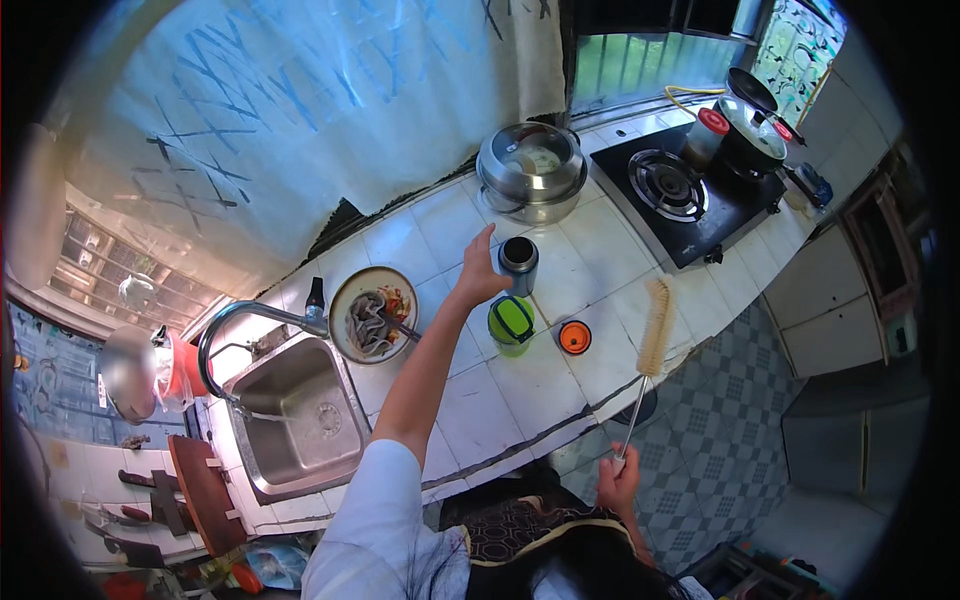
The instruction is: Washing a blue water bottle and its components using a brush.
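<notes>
My left hand [480, 271] is stretched over the counter, its thumb spread from its fingers. It is right beside a blue-grey insulated bottle [519, 268] that stands upright without a lid; whether the thumb touches it, I cannot tell. In my right hand [619, 484] is the handle of a bottle brush [655, 330], whose pale bristles point up and away over the counter's front edge. A green bottle [513, 324] with a dark carrying loop on top stands just in front of the blue-grey one. To its right lies an orange round lid [574, 337].
Left of my arm is a bowl [373, 274] with a grey cloth and food scraps. A thin stream runs from the curved faucet [247, 309] into the steel sink [300, 442]. Behind the bottles stands a lidded steel pot [532, 176]; a gas stove [686, 225] is at right.
</notes>
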A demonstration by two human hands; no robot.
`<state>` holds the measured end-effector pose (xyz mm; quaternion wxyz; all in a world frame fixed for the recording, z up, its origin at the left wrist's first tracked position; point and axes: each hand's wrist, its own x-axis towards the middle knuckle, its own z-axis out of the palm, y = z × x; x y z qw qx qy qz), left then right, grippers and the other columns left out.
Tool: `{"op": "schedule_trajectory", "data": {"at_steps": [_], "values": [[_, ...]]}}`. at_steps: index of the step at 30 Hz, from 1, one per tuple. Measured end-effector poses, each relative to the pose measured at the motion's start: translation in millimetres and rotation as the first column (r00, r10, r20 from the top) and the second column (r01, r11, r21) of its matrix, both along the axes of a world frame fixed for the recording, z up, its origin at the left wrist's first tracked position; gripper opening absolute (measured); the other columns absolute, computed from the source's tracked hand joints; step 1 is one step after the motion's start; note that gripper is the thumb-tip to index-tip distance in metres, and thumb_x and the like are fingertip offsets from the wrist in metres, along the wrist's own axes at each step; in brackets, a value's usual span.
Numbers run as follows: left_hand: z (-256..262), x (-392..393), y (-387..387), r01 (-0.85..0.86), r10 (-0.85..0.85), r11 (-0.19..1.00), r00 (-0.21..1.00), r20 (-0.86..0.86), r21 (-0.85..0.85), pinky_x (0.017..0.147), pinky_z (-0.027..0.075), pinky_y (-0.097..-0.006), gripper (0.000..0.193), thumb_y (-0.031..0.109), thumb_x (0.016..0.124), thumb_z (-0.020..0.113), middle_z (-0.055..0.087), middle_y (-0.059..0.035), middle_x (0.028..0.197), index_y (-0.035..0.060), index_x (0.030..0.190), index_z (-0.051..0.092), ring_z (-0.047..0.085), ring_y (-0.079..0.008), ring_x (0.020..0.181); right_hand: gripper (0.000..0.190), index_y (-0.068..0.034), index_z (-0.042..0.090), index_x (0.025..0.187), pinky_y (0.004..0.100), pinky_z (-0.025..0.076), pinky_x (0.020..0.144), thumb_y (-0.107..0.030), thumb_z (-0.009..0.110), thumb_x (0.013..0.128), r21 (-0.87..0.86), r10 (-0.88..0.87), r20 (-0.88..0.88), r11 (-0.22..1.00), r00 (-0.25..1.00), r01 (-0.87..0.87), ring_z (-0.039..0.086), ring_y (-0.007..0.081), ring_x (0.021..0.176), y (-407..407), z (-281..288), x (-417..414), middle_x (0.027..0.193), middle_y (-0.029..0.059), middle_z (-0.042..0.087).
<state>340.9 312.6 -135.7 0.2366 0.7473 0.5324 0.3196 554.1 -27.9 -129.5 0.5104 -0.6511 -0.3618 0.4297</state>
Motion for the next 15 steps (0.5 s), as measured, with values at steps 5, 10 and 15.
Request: {"op": "schedule_trajectory", "data": {"at_steps": [5, 10, 15], "values": [[-19.4, 15.9, 10.5, 0.101, -0.102, 0.995, 0.989, 0.103, 0.009, 0.092, 0.031, -0.0343, 0.091, 0.023, 0.048, 0.076, 0.043, -0.0206, 0.113, -0.0013, 0.12, 0.027, 0.041, -0.0305, 0.108, 0.024, 0.0, 0.041, 0.1, 0.0177, 0.028, 0.045, -0.003, 0.048, 0.077, -0.016, -0.036, 0.027, 0.999, 0.999, 0.036, 0.036, 0.0025, 0.049, -9.1, 0.4, 0.2, 0.057, -0.004, 0.04], [17.8, 16.5, -4.0, -0.006, 0.016, 0.999, 0.962, 0.274, -0.035, 0.077, 0.042, -0.0327, 0.068, 0.016, 0.051, 0.074, 0.055, -0.0124, 0.094, 0.0041, 0.107, 0.036, 0.054, -0.0237, 0.09, 0.024, -0.001, 0.042, 0.099, 0.0179, 0.029, 0.044, -0.003, 0.049, 0.076, -0.016, -0.081, -0.005, 0.997, 0.997, 0.081, 0.037, 0.0027, 0.048, -13.9, 6.5, -4.1, 0.057, -0.0038, 0.041], [79.2, -10.1, -31.6, -0.094, 0.036, 0.985, 0.933, 0.359, 0.145, 0.078, 0.041, -0.0309, 0.066, 0.014, 0.052, 0.074, 0.053, -0.0118, 0.094, 0.0046, 0.106, 0.037, 0.053, -0.0232, 0.09, 0.024, -0.001, 0.042, 0.099, 0.0176, 0.029, 0.041, -0.003, 0.048, 0.075, 0.038, -0.105, 0.045, 0.994, 0.994, 0.103, 0.037, 0.0031, 0.045, -8.2, 16.2, -9.8, 0.058, -0.0029, 0.042]]}}
